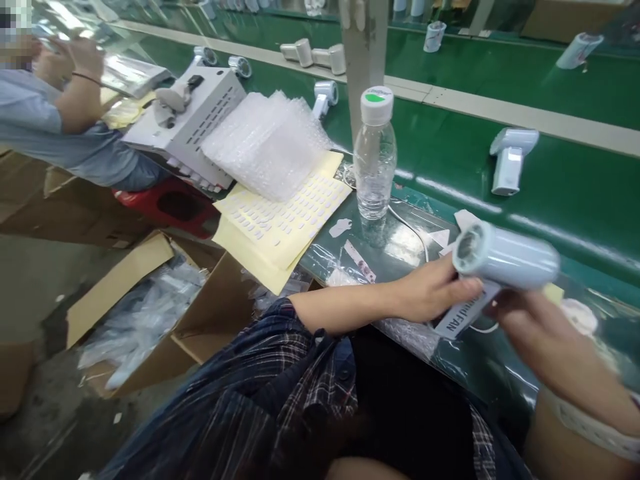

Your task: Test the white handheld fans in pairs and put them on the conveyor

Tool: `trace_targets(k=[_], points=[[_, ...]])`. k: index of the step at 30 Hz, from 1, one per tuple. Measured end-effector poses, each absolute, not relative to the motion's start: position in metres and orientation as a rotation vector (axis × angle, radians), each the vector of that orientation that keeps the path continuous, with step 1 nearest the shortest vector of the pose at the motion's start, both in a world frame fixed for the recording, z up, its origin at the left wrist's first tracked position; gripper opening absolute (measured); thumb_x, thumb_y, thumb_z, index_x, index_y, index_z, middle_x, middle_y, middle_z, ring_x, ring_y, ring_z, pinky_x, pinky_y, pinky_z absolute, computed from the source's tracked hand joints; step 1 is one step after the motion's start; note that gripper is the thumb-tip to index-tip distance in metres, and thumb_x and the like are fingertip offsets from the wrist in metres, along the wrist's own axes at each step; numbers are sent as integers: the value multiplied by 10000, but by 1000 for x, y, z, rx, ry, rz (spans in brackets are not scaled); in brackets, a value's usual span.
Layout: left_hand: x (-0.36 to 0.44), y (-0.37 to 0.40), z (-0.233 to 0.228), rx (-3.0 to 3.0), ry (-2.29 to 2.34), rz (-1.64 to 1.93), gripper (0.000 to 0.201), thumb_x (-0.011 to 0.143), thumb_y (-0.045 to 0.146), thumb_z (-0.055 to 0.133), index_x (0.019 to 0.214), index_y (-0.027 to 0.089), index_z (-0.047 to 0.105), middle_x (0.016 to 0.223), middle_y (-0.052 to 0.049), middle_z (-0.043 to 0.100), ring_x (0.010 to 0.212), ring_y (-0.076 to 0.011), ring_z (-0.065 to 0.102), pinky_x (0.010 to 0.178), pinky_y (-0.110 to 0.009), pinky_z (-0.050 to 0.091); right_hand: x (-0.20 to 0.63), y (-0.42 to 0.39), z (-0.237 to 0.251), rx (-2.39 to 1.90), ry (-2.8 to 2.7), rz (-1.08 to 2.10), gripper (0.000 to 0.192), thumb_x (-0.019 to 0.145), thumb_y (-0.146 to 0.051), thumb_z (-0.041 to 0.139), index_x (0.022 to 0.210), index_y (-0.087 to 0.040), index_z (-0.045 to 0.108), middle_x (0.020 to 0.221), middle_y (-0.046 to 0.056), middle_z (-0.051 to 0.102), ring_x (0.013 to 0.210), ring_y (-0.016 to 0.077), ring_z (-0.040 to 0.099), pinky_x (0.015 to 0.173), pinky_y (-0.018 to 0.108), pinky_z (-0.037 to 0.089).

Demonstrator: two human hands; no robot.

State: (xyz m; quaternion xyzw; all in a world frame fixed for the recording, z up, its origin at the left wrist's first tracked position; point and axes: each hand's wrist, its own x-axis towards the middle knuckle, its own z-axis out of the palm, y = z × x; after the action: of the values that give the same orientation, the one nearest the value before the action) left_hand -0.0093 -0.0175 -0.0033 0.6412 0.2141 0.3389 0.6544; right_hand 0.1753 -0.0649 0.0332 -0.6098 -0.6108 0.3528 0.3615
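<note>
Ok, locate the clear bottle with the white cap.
In the head view, the clear bottle stands upright in the upper half, just right of centre, in front of the grey post and right of the yellow label sheets.

There are two hands of the wearer, one left hand [430, 290] and one right hand [543, 327], both between 3 and 4 o'clock. Between them is one handheld fan [520, 257]. On the green surface [450, 147] I count six more light-blue fan bodies: one at 12 o'clock [327, 93], one at 1 [435, 37], one at 2 [577, 52], one between 2 and 3 [511, 160], and two near 11 [241, 67]. Two whiter fan bodies [303, 52] lie at 12; those cut by the top edge cannot be counted surely. There is one plastic bottle [375, 160] between 1 and 2, one slotted metal case [205, 120] at 10, one red stool [170, 208] at 9, and one co-worker [65, 147] between 9 and 10. Yellow sticker sheets [295, 223], between 9 and 10, are at least two.
</note>
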Motion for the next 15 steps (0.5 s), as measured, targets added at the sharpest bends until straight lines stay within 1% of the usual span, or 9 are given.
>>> trace_targets(k=[1,2,3,6,8,9,11,13,15], points=[[-11,-15,-1,1682,623,813,802,902,902,499,1029,139,711,1211,-213,700,1199,-368,650,1104,-563,535,168,-70,33,-1570,-1576,1022,478,714,-739,769,838,-277,758,855,96,793,823,393,780,729,538,695],[-17,-12,3,1900,747,800,755,912,863,548,1016,138,728,1253,-220,681,1247,-390,613,1152,-586,488,161,-74,32,-1607,-1546,1108,464,648,-728,813,755,-283,733,775,93,774,784,419,777,693,555,697],[-26,-9,8,2081,825,724,690,927,810,596,1004,140,743,1249,-213,679,1247,-391,603,1157,-584,474,156,-79,30,-1658,-1488,1178,444,594,-702,850,721,-294,726,734,91,765,774,447,778,685,577,699],[-80,4,28,2304,949,515,424,1019,573,648,1070,171,771,1157,-138,716,1166,-299,637,1090,-459,510,152,-89,22,-1749,-1284,1314,455,516,-681,890,806,-350,773,799,94,808,798,489,789,671,602,702],[-129,13,35,2305,1238,583,282,1073,400,610,1150,183,774,1176,-112,725,1191,-254,628,1109,-407,483,156,-94,17,-1761,-1221,1390,525,521,-710,890,882,-345,777,878,115,830,781,473,794,625,575,700],[-154,17,34,2280,1482,619,256,1084,326,584,1168,181,777,1185,-116,723,1204,-253,618,1126,-413,464,158,-95,15,-1755,-1217,1435,566,543,-734,881,915,-322,770,900,130,833,762,455,796,603,552,698],[-196,24,24,2192,1887,521,244,1057,209,588,1198,174,785,1204,-134,708,1205,-273,606,1122,-433,459,159,-97,11,-1725,-1212,1491,649,592,-767,861,983,-263,742,900,152,830,711,407,793,583,503,696],[-223,28,5,2139,2012,343,282,1002,160,648,1248,189,784,1225,-137,693,1201,-285,590,1116,-437,462,156,-97,8,-1682,-1210,1510,692,642,-775,849,1042,-227,713,911,158,829,690,368,788,587,463,696],[-233,31,-14,2128,2017,289,317,992,169,662,1285,204,779,1246,-133,679,1208,-282,565,1135,-436,449,152,-96,6,-1651,-1212,1511,700,662,-765,857,1065,-213,705,927,160,829,699,352,789,604,443,697]])
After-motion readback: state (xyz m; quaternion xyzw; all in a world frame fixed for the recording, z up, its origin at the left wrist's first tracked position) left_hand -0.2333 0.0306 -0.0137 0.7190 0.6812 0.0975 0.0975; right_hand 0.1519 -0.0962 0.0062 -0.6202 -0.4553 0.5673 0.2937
